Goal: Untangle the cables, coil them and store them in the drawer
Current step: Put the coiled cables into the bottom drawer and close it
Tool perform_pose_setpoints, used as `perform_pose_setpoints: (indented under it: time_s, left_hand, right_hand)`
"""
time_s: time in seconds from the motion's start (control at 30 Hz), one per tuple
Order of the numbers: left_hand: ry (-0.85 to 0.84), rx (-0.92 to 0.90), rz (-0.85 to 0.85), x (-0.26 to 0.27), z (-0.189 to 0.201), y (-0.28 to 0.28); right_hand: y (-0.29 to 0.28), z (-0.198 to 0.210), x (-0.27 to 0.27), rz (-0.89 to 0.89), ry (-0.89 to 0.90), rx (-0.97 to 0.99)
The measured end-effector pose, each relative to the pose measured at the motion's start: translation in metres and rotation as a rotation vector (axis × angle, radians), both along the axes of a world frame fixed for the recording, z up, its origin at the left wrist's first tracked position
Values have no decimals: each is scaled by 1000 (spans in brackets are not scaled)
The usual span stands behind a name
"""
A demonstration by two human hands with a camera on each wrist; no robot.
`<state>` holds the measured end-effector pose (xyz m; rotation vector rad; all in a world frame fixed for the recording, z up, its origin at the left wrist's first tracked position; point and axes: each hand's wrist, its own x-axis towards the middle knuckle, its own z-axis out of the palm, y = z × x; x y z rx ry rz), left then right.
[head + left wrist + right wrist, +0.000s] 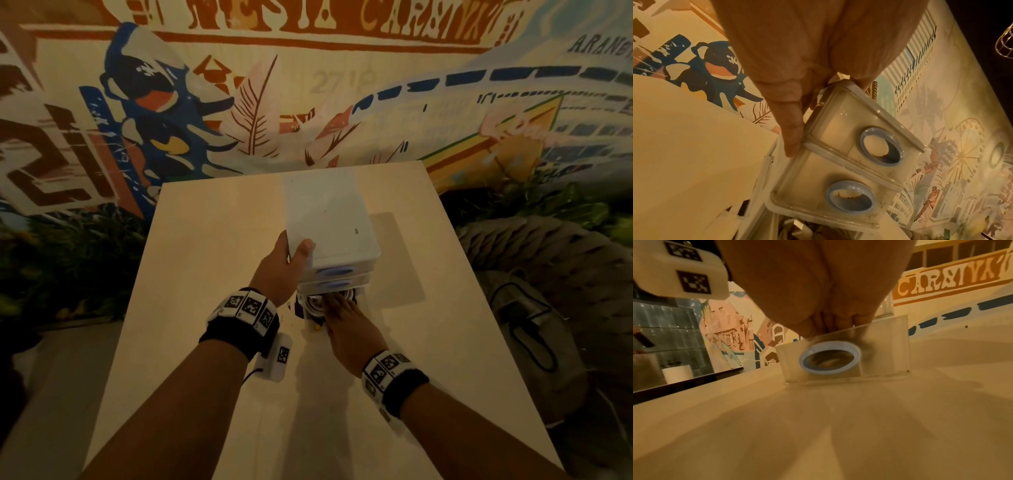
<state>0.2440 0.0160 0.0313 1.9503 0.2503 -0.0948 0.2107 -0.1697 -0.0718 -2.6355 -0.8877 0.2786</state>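
A small translucent white drawer unit (329, 212) stands on the pale table (205, 274). My left hand (284, 270) grips its front left corner, thumb (791, 138) on the edge; the two upper drawers (838, 123) with blue ring handles are closed. The bottom drawer (885, 353) is pulled out toward me. Coiled cables (317, 303) lie inside it. My right hand (346, 329) reaches over the clear drawer front, its fingers stretched onto the cables. In the right wrist view the fingers go down behind the front, above its blue ring (830, 358).
The table's far edge meets a painted mural wall (308, 85). A dark bag-like object (527, 325) and a ribbed grey shape lie on the floor to the right. Bare table top spreads left of and in front of the drawer unit.
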Motion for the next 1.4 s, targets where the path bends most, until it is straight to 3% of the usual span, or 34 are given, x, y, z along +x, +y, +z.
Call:
perform_pose_setpoints:
  time_s: [0.2, 0.47, 0.53, 0.6, 0.67, 0.7, 0.77, 0.83, 0.87, 1.17, 1.4]
  left_hand:
    - [-2, 60, -3, 0, 1, 0]
    - [-5, 57, 10, -1, -1, 0]
    - [-7, 53, 7, -1, 0, -1]
    - [-8, 49, 8, -2, 2, -2]
    - [-13, 54, 9, -2, 3, -3]
    - [-17, 57, 9, -1, 3, -3]
    - [-14, 59, 8, -1, 3, -3]
    - [-9, 45, 9, -1, 3, -3]
    - [-7, 32, 12, -2, 2, -2]
    - [-8, -14, 23, -2, 1, -2]
    - [-2, -35, 18, -2, 1, -1]
  right_hand:
    - [-7, 12, -7, -141, -101, 224]
    - [-28, 21, -21, -136, -58, 213]
    - [-37, 28, -28, -250, -47, 289]
    - [-47, 24, -39, -415, 83, 243]
    - [-47, 17, -47, -541, 411, 211]
    - [-41, 15, -48, -659, 661, 391]
    - [-26, 9, -47, -973, 1130, 939]
    - [-16, 9, -43, -1221, 1336, 1309]
    - [-12, 13, -41, -1257, 1382, 1407]
    - [16, 18, -38, -1371, 1291, 1726]
    - [25, 34, -19, -1329, 1309, 1794]
